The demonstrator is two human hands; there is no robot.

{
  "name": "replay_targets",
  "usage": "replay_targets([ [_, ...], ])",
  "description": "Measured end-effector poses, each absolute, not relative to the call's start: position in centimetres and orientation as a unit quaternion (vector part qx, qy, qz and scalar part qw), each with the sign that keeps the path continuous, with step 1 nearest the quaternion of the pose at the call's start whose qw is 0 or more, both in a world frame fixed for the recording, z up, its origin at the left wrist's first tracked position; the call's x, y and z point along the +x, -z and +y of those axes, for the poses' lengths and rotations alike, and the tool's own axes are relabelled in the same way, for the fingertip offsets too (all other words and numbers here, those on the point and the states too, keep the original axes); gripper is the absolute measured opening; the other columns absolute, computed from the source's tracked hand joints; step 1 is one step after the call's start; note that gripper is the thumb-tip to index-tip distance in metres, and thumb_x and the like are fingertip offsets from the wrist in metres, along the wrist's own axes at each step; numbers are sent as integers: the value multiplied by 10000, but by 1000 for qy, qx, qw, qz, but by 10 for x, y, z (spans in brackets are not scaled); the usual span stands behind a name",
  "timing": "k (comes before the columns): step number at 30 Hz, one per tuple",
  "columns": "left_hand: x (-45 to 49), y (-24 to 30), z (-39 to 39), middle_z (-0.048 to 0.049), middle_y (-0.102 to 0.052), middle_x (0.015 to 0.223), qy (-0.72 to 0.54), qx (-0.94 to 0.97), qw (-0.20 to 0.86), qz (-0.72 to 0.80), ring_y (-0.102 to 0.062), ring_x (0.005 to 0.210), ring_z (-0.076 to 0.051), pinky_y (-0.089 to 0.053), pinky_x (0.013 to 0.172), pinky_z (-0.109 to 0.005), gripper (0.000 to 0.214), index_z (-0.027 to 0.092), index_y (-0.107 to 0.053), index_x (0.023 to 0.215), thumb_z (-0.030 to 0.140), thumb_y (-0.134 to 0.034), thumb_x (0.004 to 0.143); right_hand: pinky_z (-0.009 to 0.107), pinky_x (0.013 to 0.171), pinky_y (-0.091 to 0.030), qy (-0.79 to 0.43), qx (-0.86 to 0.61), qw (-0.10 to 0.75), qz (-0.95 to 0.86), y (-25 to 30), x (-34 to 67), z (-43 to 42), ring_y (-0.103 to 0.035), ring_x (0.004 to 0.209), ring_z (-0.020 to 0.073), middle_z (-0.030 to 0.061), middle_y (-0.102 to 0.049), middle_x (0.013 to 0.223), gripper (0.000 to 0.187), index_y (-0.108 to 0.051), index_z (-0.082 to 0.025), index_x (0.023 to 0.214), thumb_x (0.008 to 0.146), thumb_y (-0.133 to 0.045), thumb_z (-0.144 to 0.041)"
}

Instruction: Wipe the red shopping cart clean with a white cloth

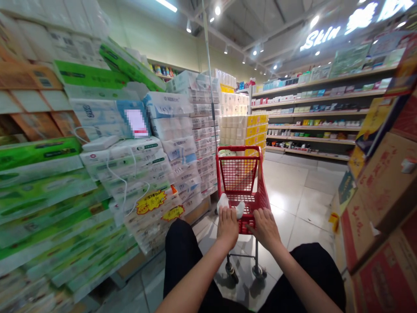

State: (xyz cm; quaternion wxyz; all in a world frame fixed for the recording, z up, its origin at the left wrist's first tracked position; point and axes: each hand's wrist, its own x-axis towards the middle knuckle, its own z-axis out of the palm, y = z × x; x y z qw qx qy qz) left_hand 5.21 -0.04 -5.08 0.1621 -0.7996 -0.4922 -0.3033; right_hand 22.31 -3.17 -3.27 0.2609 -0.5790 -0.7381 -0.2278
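A red shopping cart with a mesh basket stands before my knees. My left hand is closed at its near left edge, fingers curled. A soft white crumpled thing shows on both sides of those fingers; I cannot tell whether it is cloth or tissue. My right hand is closed over the near right edge of the cart, with its fingertips bent over the red rim. Below the hands, two front wheels show on the floor. A pale green round item is partly visible behind the cart's upper frame.
Stacked tissue packs rise close on the left, with yellow price signs, a white cable and a blurred screen. Cardboard boxes line the right side. Product shelves stand at the back beyond the tiled floor.
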Motion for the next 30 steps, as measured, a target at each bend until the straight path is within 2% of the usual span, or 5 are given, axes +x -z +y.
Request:
replay_targets([
  [9,94,54,-26,-180,-379,1428,307,-825,101,-464,-296,1356,-330,-244,1135,-554,662,75,-242,1456,177,-465,841,530,952,-380,240,-488,293,-787,51,222,-34,-460,1058,309,166,-556,1080,495,-422,-74,1289,798,-440,-130],
  [14,32,32,-26,-32,-168,1569,260,-882,84,-384,-160,1436,-230,-177,1188,-439,729,211,-155,1507,207,-463,846,505,1054,-345,183,-466,301,-812,37,233,-42,-503,1125,268,119,-587,1155,514,-406,-151,1333,823,-450,-190],
  [20,-10,30,-26,-7,0,1588,279,-839,106,-455,-47,1453,-284,-162,1163,-518,734,292,-159,1506,159,-467,853,491,1149,-227,86,-498,299,-810,17,245,-54,-418,1301,203,39,-492,1382,538,-301,-257,1429,901,-397,-284],
  [25,31,45,-46,-39,-2,1588,288,-833,80,-465,-11,1446,-337,-160,1155,-554,812,244,-144,1513,155,-518,797,445,1083,-333,36,-540,394,-743,-9,227,-45,-439,1277,213,61,-507,1363,455,-362,-256,1390,958,-343,-397],
  [30,62,43,-51,-152,-247,1527,281,-867,-9,-412,-200,1418,-314,-268,1140,-497,740,108,-229,1473,108,-477,777,356,952,-413,23,-503,303,-809,-21,205,-31,-520,1174,200,53,-576,1280,413,-448,-269,1329,979,-306,-436],
])
